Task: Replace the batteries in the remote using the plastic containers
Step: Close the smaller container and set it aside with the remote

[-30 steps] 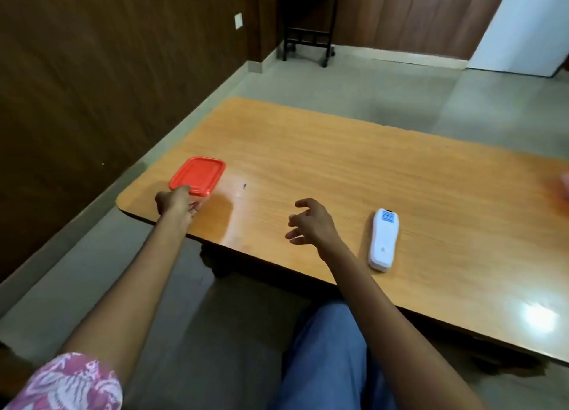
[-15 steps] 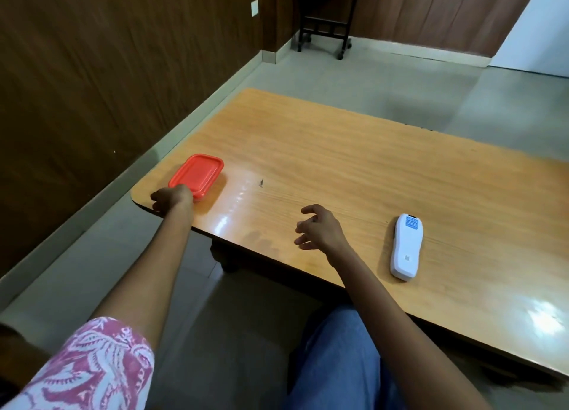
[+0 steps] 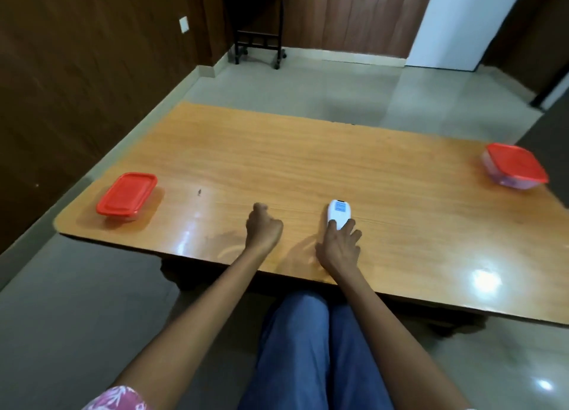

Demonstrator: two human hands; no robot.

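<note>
In the head view, the left hand (image 3: 263,228) had come away from the flat red-lidded container (image 3: 127,198) at nine o'clock and hovered loosely curled, holding nothing, over the desk (image 3: 277,163) near its front edge. The right hand (image 3: 338,246), idle and open half a second earlier, had landed on the white remote (image 3: 338,214) at six o'clock, its fingers (image 3: 349,225) spread over the near end, not visibly lifting it. This probably meant the start of opening the remote. A second red-lidded container (image 3: 514,167) had come into view at three o'clock, lid on. The remote's blue label was too blurred to read.
</note>
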